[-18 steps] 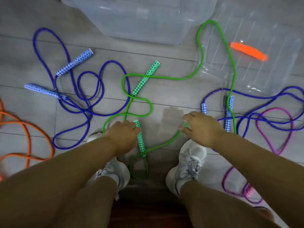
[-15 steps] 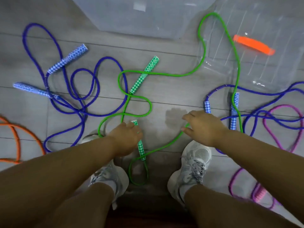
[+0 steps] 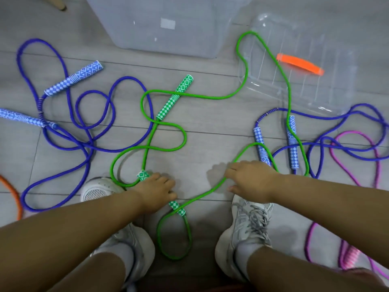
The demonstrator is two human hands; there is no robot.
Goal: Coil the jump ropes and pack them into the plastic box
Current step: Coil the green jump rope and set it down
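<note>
From the head camera, looking down at the grey tiled floor point(image 3: 210, 123), the green jump rope point(image 3: 183, 142) lies uncoiled in loose bends between the person's white shoes point(image 3: 250, 224) and the plastic box point(image 3: 168, 28). The box stands open at the top of the view, just beside its clear lid point(image 3: 315, 95). The lid lies flat on the floor and carries an orange grip point(image 3: 300, 64). The left hand point(image 3: 155, 190) lies over the near green handle point(image 3: 176, 207), fingers bent down around it, so that only the two ends of the handle show on either side of the hand. Below that handle the rope makes a small loop between the shoes. The right hand point(image 3: 250, 180) is low over the floor with its thumb and fingers apart. A strand of the green rope runs through the gap between them, and they are not closed on it. The far green handle point(image 3: 174, 98) lies free on the tiles, well ahead of the left hand. From there the rope swings right, loops over the lid and comes back across one handle of the right blue rope point(image 3: 347, 116). The left blue rope point(image 3: 84, 144) sprawls on the left with both patterned handles loose. An orange rope point(image 3: 14, 197) shows at the left edge and a pink rope point(image 3: 374, 165) trails down the right side. All the ropes are on the floor, outside the box.
</note>
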